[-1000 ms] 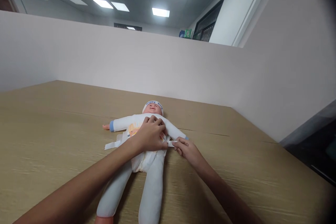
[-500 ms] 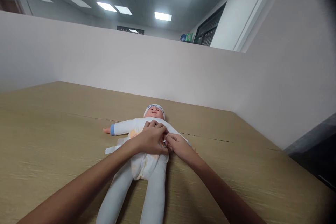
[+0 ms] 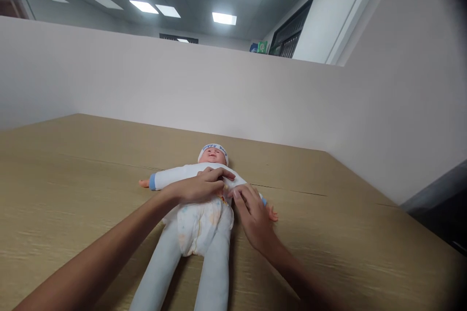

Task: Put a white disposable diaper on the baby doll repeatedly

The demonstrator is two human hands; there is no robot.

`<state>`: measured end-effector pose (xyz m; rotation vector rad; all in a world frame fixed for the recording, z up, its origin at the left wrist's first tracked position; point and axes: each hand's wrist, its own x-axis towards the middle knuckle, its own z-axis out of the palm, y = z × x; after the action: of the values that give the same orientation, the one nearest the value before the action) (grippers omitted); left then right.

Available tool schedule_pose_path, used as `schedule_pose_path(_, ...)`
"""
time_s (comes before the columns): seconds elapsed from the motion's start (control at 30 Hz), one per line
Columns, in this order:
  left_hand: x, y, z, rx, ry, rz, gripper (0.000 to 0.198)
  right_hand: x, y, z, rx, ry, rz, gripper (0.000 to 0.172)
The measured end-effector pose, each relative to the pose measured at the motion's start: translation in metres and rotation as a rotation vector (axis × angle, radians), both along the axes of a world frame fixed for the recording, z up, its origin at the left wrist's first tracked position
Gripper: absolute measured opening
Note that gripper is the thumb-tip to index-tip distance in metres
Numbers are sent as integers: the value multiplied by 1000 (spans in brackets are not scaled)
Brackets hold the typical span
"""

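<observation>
A doll in white clothes with blue cuffs and a lettered headband (image 3: pixel 213 155) lies on its back, head away from me. Round its hips is a printed diaper (image 3: pixel 199 228). Across the doll's belly, at the diaper's top edge, rests my left hand (image 3: pixel 204 185), fingers extended and somewhat apart. My right hand (image 3: pixel 252 211) is at the waist's right side, thumb and fingers bent near the diaper's edge; whether they pinch anything is hidden. The diaper's upper part is partly covered by my left hand.
The doll lies on a wooden table (image 3: pixel 91 155). A pale partition (image 3: pixel 182 87) rises behind the table and along its right side. Beyond it, a green package (image 3: pixel 261 47) stands near a dark-framed window.
My left hand has flattened and its fingers have spread. My right hand has turned and opened a little at the doll's side. The white tab at the left is now out of sight.
</observation>
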<state>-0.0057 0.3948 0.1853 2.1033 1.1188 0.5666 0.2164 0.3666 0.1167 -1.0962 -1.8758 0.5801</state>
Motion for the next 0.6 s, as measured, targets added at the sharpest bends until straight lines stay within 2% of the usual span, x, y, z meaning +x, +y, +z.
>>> schedule_pose_path(0.07, -1, 0, 0, 7, -11, 0, 49, 6, -13, -8, 137, -61, 56, 34)
schedule_pose_path(0.17, 1, 1, -4, 54, -49, 9, 50, 15, -20, -19, 276, -198, 208, 49)
schedule_pose_path(0.27, 6, 2, -12, 25, -216, 47, 45, 20, -15, -24, 374, -284, 252, 55)
schedule_pose_path(0.37, 10, 0, -19, 32, -466, 199, 38, 23, -10, -22, 453, -369, 261, 58)
schedule_pose_path(0.47, 2, -7, -23, 121, -682, 371, 31, 24, -10, -19, 484, -426, 258, 62)
schedule_pose_path(0.53, -13, -13, -29, 208, -733, 455, 25, 25, -11, -19, 486, -428, 245, 62)
schedule_pose_path(0.6, -36, -20, -41, 279, -685, 509, 23, 25, -13, -21, 481, -410, 236, 62)
